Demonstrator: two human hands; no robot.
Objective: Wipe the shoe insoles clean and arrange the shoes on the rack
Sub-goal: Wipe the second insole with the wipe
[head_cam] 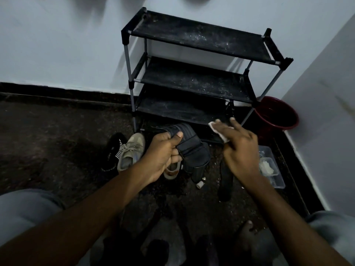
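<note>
Gripping dark shoe [194,150], left hand [163,156] | long axis toward rack [192,81] | right hand [240,150] holding white cloth [215,127]

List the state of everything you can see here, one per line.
Dark shoe, gripped in left hand.
White wipe, held in right hand.
Shoe rack, upright, visible shelves dusty, shoeless.
Beige sneaker, on floor, laced.
Red bucket, upright.
Clear container, open.

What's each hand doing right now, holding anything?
Left hand: grips the dark grey strapped fabric shoe.
Right hand: holds a small white cloth under its fingers; the thumb is hidden.
</note>
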